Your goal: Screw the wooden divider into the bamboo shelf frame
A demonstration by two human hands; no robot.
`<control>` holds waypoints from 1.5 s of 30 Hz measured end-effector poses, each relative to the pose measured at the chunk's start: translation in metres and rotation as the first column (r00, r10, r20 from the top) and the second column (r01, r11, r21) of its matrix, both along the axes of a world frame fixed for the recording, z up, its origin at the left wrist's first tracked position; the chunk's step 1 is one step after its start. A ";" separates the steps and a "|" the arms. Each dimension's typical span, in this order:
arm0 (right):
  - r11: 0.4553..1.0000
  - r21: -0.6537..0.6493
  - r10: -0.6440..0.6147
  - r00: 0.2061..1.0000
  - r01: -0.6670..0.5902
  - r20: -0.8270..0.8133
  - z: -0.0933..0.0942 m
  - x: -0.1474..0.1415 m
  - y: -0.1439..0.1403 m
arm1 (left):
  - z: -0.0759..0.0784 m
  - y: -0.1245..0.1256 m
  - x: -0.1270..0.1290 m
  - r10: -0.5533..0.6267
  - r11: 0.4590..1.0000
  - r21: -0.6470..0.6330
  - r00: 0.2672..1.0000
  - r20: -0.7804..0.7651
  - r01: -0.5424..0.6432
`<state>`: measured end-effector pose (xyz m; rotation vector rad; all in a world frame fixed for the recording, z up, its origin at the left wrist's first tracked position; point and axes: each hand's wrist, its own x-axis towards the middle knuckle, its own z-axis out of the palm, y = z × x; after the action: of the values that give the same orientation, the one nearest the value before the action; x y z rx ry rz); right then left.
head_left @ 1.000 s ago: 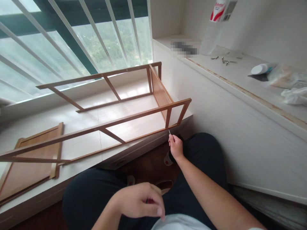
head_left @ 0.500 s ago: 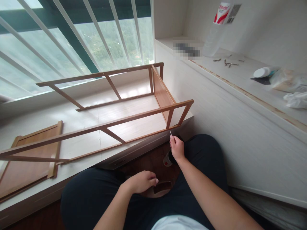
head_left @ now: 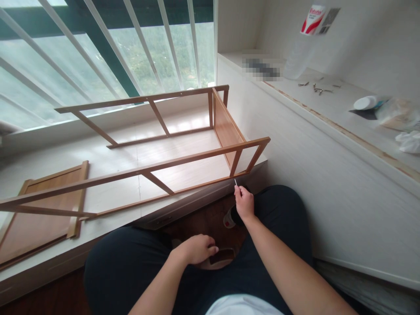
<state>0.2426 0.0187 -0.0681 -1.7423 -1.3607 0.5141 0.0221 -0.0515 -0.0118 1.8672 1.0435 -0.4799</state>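
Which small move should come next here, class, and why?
Probably bring the left hand up to steady the wooden frame: no object shows in that hand and it is away from the frame, while the right hand pinches a thin rod at or close to the lower rail, where pushing might shift things.

Frame [head_left: 164, 165] on ledge [head_left: 190, 144], bottle [head_left: 299, 54] on shelf [head_left: 337, 103]

Up on the off-white ledge with the chipped brown edge [head_left: 334, 104] stood a tall clear plastic bottle with a red-and-white label [head_left: 299, 54], just beside some dark pixelated thing [head_left: 262, 68]. Farther right, a white-capped plastic container [head_left: 365, 103] lay sideways near a crumpled see-through bag [head_left: 398, 113]. Slanted pale bars [head_left: 142, 43] crossed the green-framed window [head_left: 183, 52].
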 end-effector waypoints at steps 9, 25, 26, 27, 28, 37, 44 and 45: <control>1.000 -0.008 -0.006 1.000 0.006 0.009 0.002 0.001 -0.001 | -0.001 -0.001 0.003 -0.016 1.000 -0.012 1.000 0.006 0.016; 1.000 -0.018 0.003 1.000 -0.002 0.013 0.001 0.001 -0.001 | -0.002 -0.002 0.003 -0.005 1.000 -0.021 1.000 0.021 0.006; 1.000 -0.019 0.005 1.000 -0.004 0.021 0.001 0.001 -0.001 | -0.002 -0.002 0.003 -0.005 1.000 -0.021 1.000 0.021 0.006; 1.000 -0.020 0.009 1.000 -0.008 0.030 0.001 0.001 -0.001 | -0.002 -0.002 0.003 -0.007 1.000 -0.020 1.000 0.022 0.007; 1.000 -0.021 0.013 0.999 -0.012 0.041 0.001 0.001 -0.001 | -0.002 -0.002 0.003 -0.009 1.000 -0.018 1.000 0.023 0.010; 0.998 -0.056 0.003 0.965 0.012 0.264 0.002 0.006 -0.001 | -0.002 -0.002 0.003 0.002 1.000 -0.021 0.999 0.043 -0.001; 0.995 -0.079 -0.036 0.957 0.061 0.288 0.004 0.010 -0.002 | -0.002 -0.002 0.006 0.027 1.000 0.000 0.996 0.084 -0.027; 0.995 -0.080 -0.037 0.962 0.061 0.271 0.004 0.010 -0.001 | -0.003 -0.002 0.006 0.023 1.000 0.005 0.997 0.078 -0.023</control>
<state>0.2521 0.0172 -0.0646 -1.9684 -1.4961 0.3215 0.0280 -0.0538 -0.0144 1.8619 1.0143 -0.3884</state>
